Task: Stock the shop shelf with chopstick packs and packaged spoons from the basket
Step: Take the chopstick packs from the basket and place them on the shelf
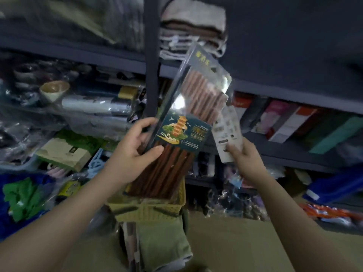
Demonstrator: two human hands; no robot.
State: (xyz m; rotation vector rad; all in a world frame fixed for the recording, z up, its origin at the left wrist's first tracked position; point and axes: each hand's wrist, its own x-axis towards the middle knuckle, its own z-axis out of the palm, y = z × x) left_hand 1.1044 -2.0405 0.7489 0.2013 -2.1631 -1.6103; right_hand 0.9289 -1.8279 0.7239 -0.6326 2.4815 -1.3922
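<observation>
1. While the left hand is gripping a chopstick pack above the basket, the right hand is pinching a pale pack.
2. Shelving is seemingly underway; next, each pack is needing a free slot on the shelf.

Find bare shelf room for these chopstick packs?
Free: dark bay right of the towel stack, above the boxes. Crowded: left shelves, with bowls and wrapped goods. Left hand grips a chopstick pack; right hand grips another pack.
</observation>
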